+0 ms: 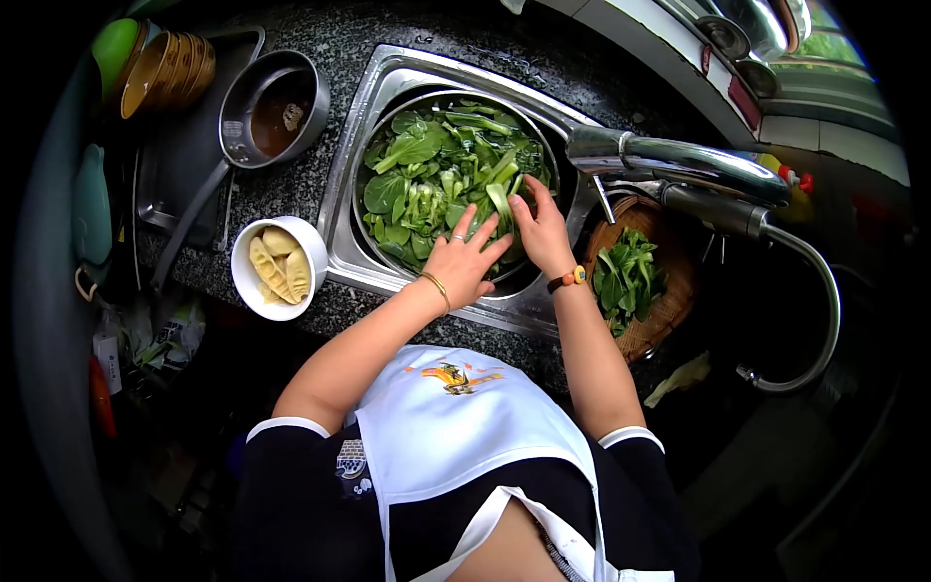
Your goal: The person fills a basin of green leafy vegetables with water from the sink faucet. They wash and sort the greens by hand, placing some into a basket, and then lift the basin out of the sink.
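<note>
Leafy greens [427, 160] with pale stalks fill a round metal basin [363, 215], with water showing among the leaves. My left hand [464, 260], wearing a ring and a bangle, lies on the near side of the greens with its fingers spread. At the basin's right side, my right hand [545, 231] has a beaded bracelet at the wrist. Its thumb and fingers curl around some pale-stalked greens [502, 199]; part of the grip is hidden. The basin sits inside a steel sink [337, 223].
Right of the basin, a woven basket [669, 315] holds more greens, below a chrome faucet [679, 165] reaching over the sink. On the left stand a white bowl [240, 281] of yellowish pieces, a saucepan [233, 121] with brown liquid and stacked bowls [170, 73].
</note>
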Tool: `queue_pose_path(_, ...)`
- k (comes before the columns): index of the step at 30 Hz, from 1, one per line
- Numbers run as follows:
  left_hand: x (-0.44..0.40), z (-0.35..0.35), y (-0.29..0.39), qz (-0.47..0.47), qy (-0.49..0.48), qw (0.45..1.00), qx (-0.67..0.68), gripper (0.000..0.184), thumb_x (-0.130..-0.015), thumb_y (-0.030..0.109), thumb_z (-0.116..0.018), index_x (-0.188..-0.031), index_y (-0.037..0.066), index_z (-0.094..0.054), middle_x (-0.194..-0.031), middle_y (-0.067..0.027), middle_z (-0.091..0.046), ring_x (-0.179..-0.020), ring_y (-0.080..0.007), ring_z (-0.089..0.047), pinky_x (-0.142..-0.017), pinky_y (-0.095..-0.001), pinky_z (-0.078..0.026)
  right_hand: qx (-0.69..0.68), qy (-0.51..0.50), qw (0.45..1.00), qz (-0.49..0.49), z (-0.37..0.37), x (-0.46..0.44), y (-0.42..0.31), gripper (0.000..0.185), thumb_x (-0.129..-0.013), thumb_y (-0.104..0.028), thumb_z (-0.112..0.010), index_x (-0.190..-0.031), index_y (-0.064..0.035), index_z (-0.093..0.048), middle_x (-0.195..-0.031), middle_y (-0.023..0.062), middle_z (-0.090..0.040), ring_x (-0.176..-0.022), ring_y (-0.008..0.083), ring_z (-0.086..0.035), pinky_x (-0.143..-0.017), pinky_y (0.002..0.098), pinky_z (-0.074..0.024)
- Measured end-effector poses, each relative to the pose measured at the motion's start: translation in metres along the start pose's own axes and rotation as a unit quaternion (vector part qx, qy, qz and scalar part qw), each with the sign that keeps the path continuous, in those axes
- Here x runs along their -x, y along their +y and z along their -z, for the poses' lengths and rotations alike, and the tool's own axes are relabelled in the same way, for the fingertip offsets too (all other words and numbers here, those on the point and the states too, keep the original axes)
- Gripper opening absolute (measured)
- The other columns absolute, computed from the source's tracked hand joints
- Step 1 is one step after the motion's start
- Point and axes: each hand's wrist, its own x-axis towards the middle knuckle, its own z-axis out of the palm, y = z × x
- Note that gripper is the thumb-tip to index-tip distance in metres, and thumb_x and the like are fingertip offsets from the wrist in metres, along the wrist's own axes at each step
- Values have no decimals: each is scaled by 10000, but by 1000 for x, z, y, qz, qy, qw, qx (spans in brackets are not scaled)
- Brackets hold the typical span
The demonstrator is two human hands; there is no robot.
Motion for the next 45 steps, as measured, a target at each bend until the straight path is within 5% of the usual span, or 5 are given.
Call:
queue_pose_path(11,39,-13,-45,83,335,923,168,95,-755,118,-665,-808,51,-626,-896,-89,-565,-859,-292,-518,-783,-369,-420,175,45,983,40,-43,-22,26,549,-715,-19,-631,-1196,-20,-367,-1107,292,-467,-956,467,-524,-768,491,-476)
queue_pose_path(18,11,-30,-81,267,308,864,294,676,-791,204,-658,-1349,36,-315,-1340,-238,-263,-1236,-396,-315,-1055,-415,-266,71,159,985,-20,-52,-25,35,486,-725,10,-601,-1181,-27,-437,-1093,255,-549,-986,384,-560,-850,410,-447)
queue_pose_path(28,-27,-43,-71,208,262,625,706,805,-700,134,-790,-1315,-32,-299,-1179,-116,-522,-1040,-186,-542,-891,-301,-450,-332,-87,926,-155,-42,-3,5,952,-777,-143,-745,-1450,-70,-76,-1372,168,-368,-1220,235,-426,-1004,336,-361)
queue_pose_path(40,9,20,-60,190,275,797,503,502,-647,107,-643,-1133,35,-544,-992,-122,-624,-891,-221,-593,-824,-330,-448,-155,-51,986,16,-9,4,-5,697,-672,-67,-738,-1253,-27,-355,-1213,117,-484,-1110,209,-482,-953,320,-388)
queue_pose_path(45,19,30,-51,92,341,933,67,394,-626,118,-677,-1010,149,-599,-1107,-127,-531,-1124,-322,-437,-936,-429,-300,75,-57,975,199,15,-6,-1,530,-657,-166,-773,-1110,-79,-512,-1225,153,-452,-1171,354,-365,-1000,443,-293)
